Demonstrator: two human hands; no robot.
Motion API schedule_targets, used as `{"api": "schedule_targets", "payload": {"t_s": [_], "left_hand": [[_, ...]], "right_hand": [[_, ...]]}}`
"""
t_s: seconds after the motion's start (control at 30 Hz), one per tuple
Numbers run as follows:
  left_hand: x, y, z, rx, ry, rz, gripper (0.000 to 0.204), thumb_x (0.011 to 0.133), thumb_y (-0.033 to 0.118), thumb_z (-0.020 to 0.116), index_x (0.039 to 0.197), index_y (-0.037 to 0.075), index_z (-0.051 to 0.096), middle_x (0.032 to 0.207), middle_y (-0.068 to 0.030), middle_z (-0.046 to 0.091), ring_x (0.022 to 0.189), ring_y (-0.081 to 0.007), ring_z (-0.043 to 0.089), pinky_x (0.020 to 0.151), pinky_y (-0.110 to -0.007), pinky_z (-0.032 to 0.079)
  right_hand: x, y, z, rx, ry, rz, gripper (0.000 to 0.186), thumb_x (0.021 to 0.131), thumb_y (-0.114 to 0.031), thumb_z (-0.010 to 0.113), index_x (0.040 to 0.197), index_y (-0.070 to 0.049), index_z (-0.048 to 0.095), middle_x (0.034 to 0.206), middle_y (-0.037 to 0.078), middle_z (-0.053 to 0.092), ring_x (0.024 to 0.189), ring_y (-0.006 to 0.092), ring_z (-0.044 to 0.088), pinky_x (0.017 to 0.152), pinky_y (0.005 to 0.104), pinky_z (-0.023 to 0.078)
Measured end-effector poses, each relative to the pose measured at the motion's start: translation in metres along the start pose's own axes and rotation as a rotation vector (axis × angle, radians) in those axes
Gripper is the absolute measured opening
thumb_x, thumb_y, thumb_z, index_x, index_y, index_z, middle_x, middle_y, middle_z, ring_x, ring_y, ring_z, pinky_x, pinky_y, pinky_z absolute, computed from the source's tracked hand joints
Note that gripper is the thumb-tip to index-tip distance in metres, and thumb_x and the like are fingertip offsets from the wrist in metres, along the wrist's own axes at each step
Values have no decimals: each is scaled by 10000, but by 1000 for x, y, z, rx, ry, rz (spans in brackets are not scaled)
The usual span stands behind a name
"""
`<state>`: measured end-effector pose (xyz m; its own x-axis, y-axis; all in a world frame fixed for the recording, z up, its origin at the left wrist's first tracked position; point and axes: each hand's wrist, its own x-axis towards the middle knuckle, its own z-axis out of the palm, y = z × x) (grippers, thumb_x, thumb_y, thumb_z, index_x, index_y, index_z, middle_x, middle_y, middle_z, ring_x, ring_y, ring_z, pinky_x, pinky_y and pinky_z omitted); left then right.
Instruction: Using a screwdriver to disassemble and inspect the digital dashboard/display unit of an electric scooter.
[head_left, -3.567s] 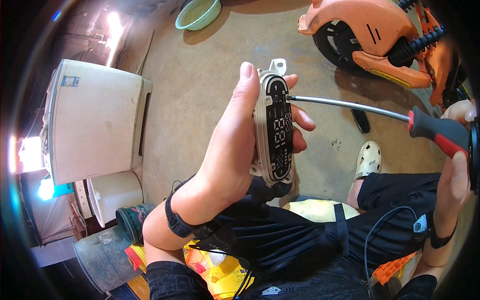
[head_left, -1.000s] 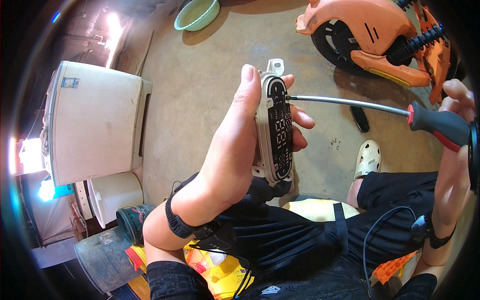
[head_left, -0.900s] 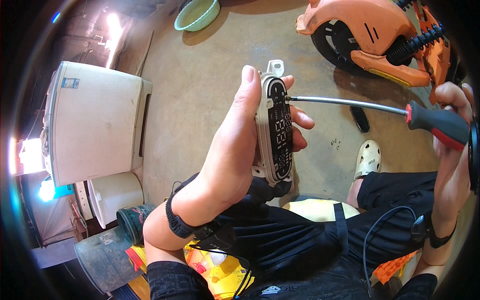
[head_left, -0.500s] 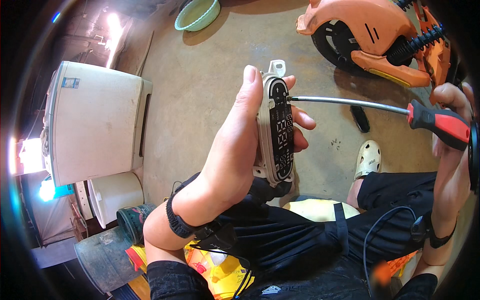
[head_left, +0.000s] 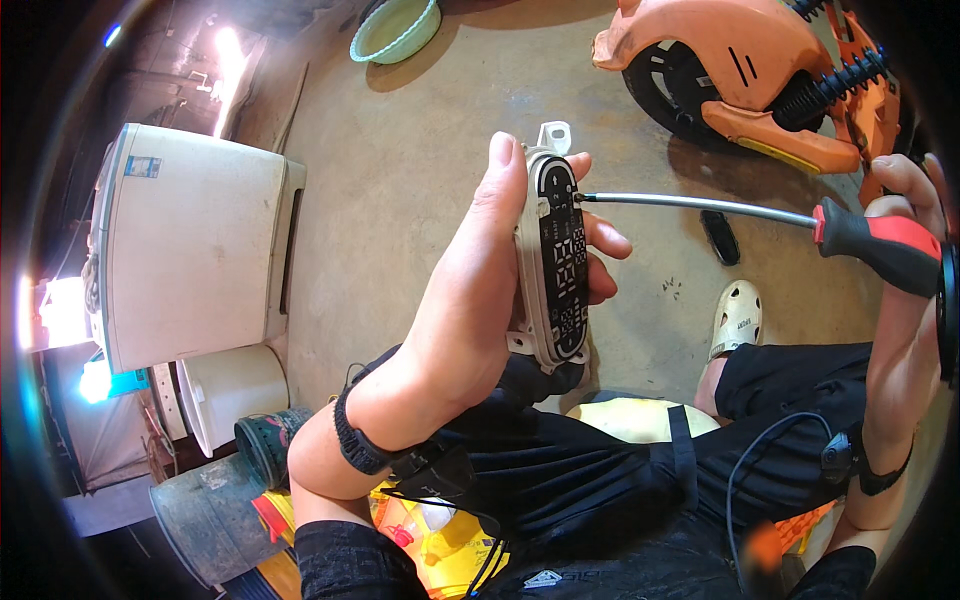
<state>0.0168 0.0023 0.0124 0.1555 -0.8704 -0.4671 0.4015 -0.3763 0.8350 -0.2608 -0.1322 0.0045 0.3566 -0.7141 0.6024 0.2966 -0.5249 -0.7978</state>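
White-cased display module [head_left: 552,262] with a dark glossy face, held upright in the left hand [head_left: 470,300], thumb laid along its left edge, fingers [head_left: 604,238] curled round the right side and closed firmly on the housing (a small mounting tab sticking up at the top). Raised in front of the chest, above the lap and the concrete floor [head_left: 420,150]. Long screwdriver [head_left: 760,215] with a steel shaft and a red-and-black handle, gripped in the right hand [head_left: 905,215], fingers wrapped tight about the handle; tip set against the upper right edge of the module, just beside the left fingertips. Orange electric scooter [head_left: 740,70] lying on the floor beyond, near the upper right, black wheel and coiled spring showing. Small black part [head_left: 720,236] on the floor beneath the shaft, and a pale clog [head_left: 737,320] on a foot below that. Off to the left, well apart, a white washing machine [head_left: 195,240]; a light green basin [head_left: 395,30] at the top; buckets [head_left: 220,470] low on the left.
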Motion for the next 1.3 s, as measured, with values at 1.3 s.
{"api": "schedule_targets", "payload": {"t_s": [1.3], "left_hand": [[-7,1,6,-60,30,169,703,930,80,725,1526,-16,365,1103,-73,621,931,-169,646,831,-334,558]], "right_hand": [[2,5,-29,268,-226,-132,593,945,-110,516,1512,-96,342,1202,312,628,1071,348,671,1005,488,539]]}}
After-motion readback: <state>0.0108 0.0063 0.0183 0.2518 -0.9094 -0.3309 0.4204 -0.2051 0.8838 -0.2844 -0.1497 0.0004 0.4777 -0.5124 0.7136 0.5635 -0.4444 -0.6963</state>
